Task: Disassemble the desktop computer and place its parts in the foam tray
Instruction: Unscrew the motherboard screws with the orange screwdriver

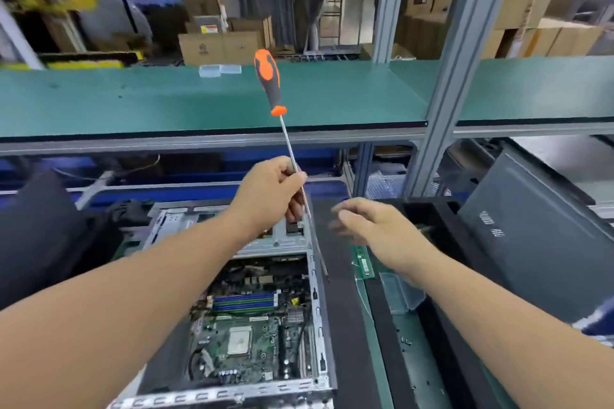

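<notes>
**Screwdriver held by the shaft, handle up**

The computer (252,309) lies open on its side at the near edge of the bench, its board (246,339) bare, and just to its right is the black foam tray (392,325), a green memory stick (363,264) already lying in one slot. The job looks to be mid-way, between screws. The left hand (270,191) pinches the screwdriver (282,129) by its metal shaft, orange handle pointing up and away (an awkward hold for turning). The right hand (372,226) hovers over the tray, fingers loosely spread, holding nothing. Next, I'd guess, the tool needs regripping by the handle.
</notes>
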